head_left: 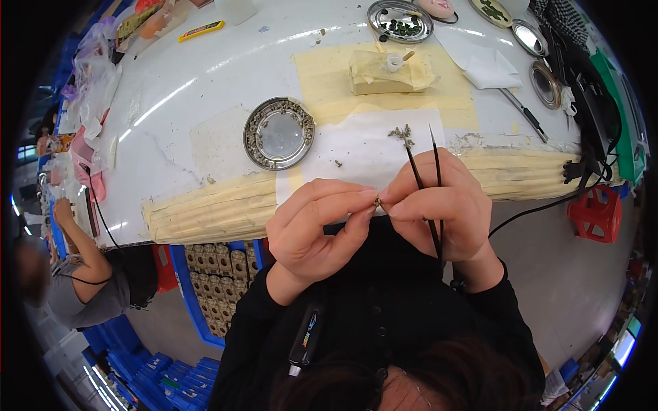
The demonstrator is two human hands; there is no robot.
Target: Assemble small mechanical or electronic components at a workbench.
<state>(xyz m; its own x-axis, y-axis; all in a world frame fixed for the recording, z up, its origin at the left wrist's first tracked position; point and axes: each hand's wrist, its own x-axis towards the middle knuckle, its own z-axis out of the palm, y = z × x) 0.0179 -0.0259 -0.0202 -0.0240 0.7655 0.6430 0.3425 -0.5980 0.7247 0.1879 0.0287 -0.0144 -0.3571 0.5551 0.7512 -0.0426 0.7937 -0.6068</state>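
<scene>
Between the fingertips of both hands is a tiny brownish metal part (378, 203), too small to name further. My left hand (321, 222) pinches it from the left, thumb and forefinger pressed together. From the other side my right hand (442, 209) meets it with its fingertips, while black tweezers (415, 168) stay tucked in its fingers, points up and apart. Just past the tweezers lies a small pile of similar metal parts (401, 133) on white paper (356, 147); one loose part (338, 164) rests nearer. A round metal dish (281, 133) holds many more around its rim.
A yellow taped block (387, 74) with a small white cup (394, 63) stands beyond my hands. Farther back is a dish of dark green pieces (401, 20). A pen-like tool (524, 115) lies right. A blue crate (188, 291) of metal parts sits below the table's padded edge; another person (86, 281) works left.
</scene>
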